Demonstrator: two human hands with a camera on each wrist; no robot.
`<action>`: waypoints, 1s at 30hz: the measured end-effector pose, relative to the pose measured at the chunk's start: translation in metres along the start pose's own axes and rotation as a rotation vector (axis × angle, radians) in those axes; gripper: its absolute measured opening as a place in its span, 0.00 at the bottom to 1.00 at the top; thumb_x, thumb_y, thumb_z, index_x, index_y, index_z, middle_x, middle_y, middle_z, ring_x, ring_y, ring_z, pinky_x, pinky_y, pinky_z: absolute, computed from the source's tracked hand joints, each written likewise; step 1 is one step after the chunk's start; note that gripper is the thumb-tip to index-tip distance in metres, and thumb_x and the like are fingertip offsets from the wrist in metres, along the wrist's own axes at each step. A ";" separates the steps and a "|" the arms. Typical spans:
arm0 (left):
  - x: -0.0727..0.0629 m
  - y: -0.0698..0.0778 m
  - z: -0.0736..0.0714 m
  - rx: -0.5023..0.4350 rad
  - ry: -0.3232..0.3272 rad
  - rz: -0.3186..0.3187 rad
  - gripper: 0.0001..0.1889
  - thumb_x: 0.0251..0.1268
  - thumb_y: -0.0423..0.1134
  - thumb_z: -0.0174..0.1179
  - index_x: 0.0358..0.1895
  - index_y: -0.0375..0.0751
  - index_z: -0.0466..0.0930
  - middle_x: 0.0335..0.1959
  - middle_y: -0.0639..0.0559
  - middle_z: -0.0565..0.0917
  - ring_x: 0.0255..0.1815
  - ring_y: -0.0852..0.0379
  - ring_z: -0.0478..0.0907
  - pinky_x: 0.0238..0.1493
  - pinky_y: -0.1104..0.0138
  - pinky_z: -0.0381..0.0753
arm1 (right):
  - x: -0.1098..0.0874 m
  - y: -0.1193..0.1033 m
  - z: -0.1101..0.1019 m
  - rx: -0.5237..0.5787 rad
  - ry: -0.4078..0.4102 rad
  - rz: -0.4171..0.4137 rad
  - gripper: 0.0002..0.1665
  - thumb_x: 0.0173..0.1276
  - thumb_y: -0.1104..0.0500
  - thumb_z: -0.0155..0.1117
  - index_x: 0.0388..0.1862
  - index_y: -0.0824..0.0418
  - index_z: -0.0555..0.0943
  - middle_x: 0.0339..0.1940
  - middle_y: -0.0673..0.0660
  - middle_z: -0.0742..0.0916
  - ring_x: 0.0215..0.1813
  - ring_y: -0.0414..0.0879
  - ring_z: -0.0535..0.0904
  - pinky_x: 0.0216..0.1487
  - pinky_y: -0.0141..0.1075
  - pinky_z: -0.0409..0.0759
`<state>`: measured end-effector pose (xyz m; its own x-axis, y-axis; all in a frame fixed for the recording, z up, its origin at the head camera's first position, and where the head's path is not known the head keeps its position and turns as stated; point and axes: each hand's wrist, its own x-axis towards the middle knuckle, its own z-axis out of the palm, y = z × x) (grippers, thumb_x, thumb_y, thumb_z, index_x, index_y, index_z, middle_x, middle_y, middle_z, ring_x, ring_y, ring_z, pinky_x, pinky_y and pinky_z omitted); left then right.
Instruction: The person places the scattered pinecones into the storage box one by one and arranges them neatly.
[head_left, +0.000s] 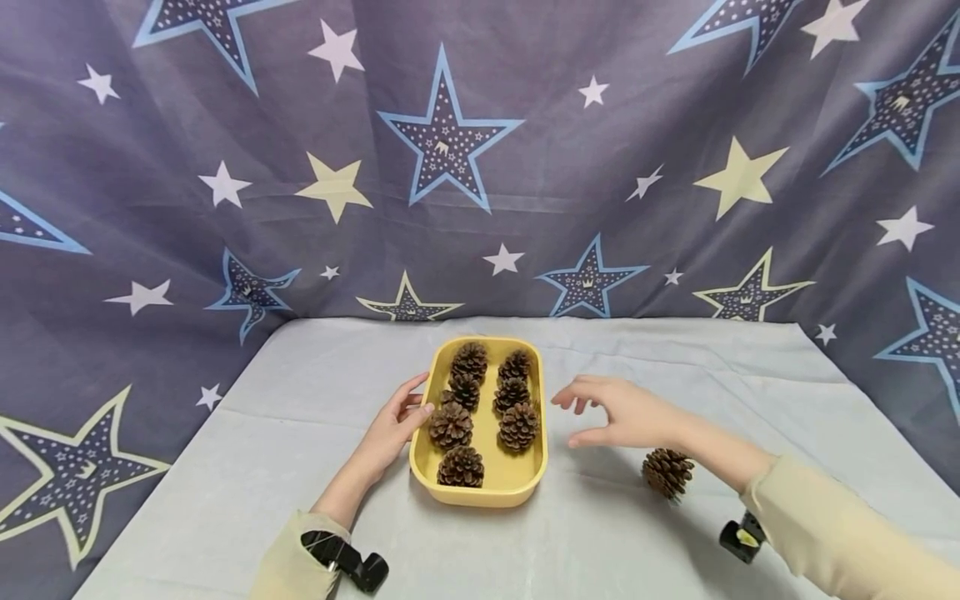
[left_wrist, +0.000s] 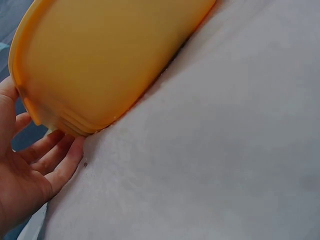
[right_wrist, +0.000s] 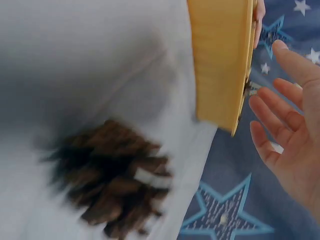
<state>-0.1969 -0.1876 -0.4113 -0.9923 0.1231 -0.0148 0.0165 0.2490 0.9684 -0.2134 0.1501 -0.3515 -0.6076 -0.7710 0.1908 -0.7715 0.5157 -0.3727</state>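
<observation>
A yellow rectangular container (head_left: 480, 497) stands on the cloth-covered table, with several brown pine cones (head_left: 451, 426) in two columns inside. My left hand (head_left: 388, 433) holds its left side, thumb at the rim and fingers against the outer wall. In the left wrist view those fingers (left_wrist: 62, 162) touch the container's lower edge. Right of the container, my right hand (head_left: 622, 412) hovers with nothing in it, fingers loosely bent and thumb apart. One more pine cone (head_left: 667, 473) lies on the table below the right wrist; it looks blurred and large in the right wrist view.
A pale grey cloth (head_left: 315, 392) covers the table. Behind it and at both sides hangs a dark curtain (head_left: 525, 208) printed with stars. Black wrist cameras (head_left: 347, 560) are strapped over both beige sleeves (head_left: 840, 533).
</observation>
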 end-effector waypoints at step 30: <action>0.000 -0.001 0.000 0.014 0.002 0.007 0.29 0.66 0.40 0.52 0.69 0.48 0.55 0.55 0.36 0.70 0.44 0.55 0.73 0.42 0.64 0.79 | -0.104 0.046 -0.008 0.105 -0.161 0.129 0.42 0.42 0.44 0.74 0.55 0.62 0.73 0.49 0.56 0.79 0.49 0.45 0.75 0.49 0.43 0.76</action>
<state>-0.1972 -0.1875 -0.4120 -0.9924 0.1225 -0.0079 0.0246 0.2613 0.9649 -0.1869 0.2569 -0.3806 -0.6552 -0.7554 -0.0083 -0.6606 0.5783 -0.4788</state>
